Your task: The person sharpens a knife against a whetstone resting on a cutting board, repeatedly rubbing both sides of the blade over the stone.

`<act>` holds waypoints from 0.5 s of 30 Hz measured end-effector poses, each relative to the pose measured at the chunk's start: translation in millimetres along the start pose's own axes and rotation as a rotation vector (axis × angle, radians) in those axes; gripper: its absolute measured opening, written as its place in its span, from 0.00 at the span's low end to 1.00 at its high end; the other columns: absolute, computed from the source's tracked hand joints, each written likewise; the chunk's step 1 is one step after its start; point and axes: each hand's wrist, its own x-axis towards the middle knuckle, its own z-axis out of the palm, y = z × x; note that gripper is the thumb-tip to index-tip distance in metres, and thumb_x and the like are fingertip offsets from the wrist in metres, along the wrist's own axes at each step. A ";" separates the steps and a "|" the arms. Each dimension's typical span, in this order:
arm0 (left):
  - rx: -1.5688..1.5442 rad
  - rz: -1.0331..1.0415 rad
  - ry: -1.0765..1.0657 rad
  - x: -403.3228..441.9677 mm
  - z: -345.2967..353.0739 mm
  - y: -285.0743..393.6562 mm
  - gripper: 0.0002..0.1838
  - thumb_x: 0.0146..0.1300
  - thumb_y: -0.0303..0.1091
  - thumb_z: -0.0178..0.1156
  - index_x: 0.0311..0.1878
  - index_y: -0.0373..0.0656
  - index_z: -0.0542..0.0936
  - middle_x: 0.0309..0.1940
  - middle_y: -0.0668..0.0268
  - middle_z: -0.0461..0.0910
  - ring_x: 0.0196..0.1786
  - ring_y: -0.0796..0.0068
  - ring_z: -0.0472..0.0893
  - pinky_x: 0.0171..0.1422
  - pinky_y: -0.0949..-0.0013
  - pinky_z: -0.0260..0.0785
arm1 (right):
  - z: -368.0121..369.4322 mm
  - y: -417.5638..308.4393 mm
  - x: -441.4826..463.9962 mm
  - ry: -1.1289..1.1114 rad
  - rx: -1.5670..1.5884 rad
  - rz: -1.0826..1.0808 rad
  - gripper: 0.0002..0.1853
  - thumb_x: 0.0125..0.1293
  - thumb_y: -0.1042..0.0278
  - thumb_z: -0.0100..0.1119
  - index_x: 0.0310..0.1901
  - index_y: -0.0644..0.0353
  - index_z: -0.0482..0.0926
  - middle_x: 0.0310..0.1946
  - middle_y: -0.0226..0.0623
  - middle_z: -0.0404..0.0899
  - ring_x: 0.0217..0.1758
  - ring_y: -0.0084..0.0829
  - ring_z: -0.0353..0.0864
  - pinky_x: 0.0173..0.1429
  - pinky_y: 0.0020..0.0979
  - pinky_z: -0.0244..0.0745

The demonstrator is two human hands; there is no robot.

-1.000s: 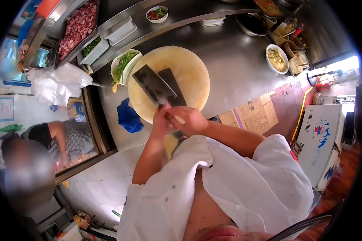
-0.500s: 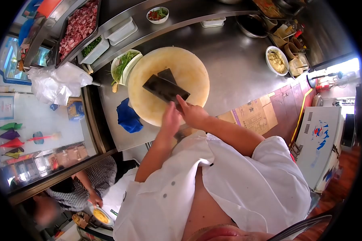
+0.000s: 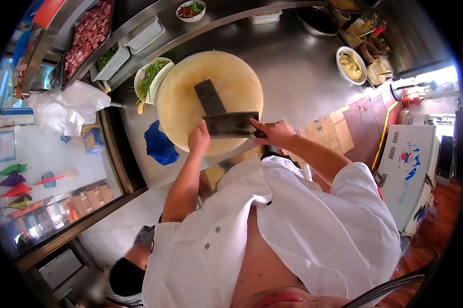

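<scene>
My right hand (image 3: 276, 134) is closed round the handle end of a dark cleaver (image 3: 231, 125), with a finger along its blade. My left hand (image 3: 199, 137) pinches the opposite end of that blade. The cleaver lies crosswise over the near edge of a thick round chopping block (image 3: 175, 92). A second dark cleaver (image 3: 209, 95) rests flat on the block, its near end hidden behind the first.
A white bowl of cut greens (image 3: 150, 79) and a blue cloth (image 3: 159, 146) border the block. To the right stands a bowl of pale yellow food (image 3: 350, 65). A shelf at the back holds a tray of diced meat (image 3: 90, 36). Another person (image 3: 126, 277) is at lower left.
The held cleaver has moved nearer my body and turned crosswise, uncovering more of the second one. My left hand has gone from beside my right hand to the blade's far end.
</scene>
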 end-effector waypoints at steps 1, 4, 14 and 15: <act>0.064 -0.016 0.006 -5.7 5.3 2.9 0.37 0.84 0.58 0.40 0.35 0.39 0.88 0.35 0.42 0.87 0.44 0.34 0.86 0.52 0.40 0.78 | -2.3 -0.7 -4.9 0.005 -0.030 0.030 0.47 0.70 0.21 0.52 0.84 0.36 0.58 0.39 0.37 0.89 0.44 0.45 0.89 0.46 0.47 0.82; 0.131 0.011 0.011 -38.4 3.8 20.3 0.35 0.83 0.57 0.42 0.34 0.39 0.88 0.33 0.44 0.87 0.40 0.35 0.87 0.49 0.38 0.79 | 10.0 2.1 -20.0 -0.021 -0.033 0.069 0.45 0.72 0.23 0.51 0.84 0.37 0.60 0.40 0.38 0.89 0.41 0.46 0.89 0.46 0.47 0.83; 0.304 0.061 0.000 53.0 -10.5 29.8 0.42 0.84 0.59 0.35 0.28 0.38 0.87 0.30 0.43 0.87 0.39 0.37 0.87 0.44 0.40 0.80 | -13.2 13.3 42.9 0.087 -0.063 0.077 0.41 0.77 0.25 0.44 0.85 0.34 0.57 0.35 0.40 0.89 0.39 0.47 0.90 0.42 0.48 0.83; 0.264 0.068 0.022 61.6 -11.4 31.4 0.41 0.84 0.59 0.36 0.28 0.39 0.87 0.31 0.43 0.87 0.39 0.36 0.87 0.45 0.40 0.80 | -12.3 12.1 42.3 0.088 -0.056 0.086 0.41 0.77 0.25 0.44 0.85 0.34 0.57 0.35 0.40 0.89 0.39 0.47 0.90 0.42 0.48 0.83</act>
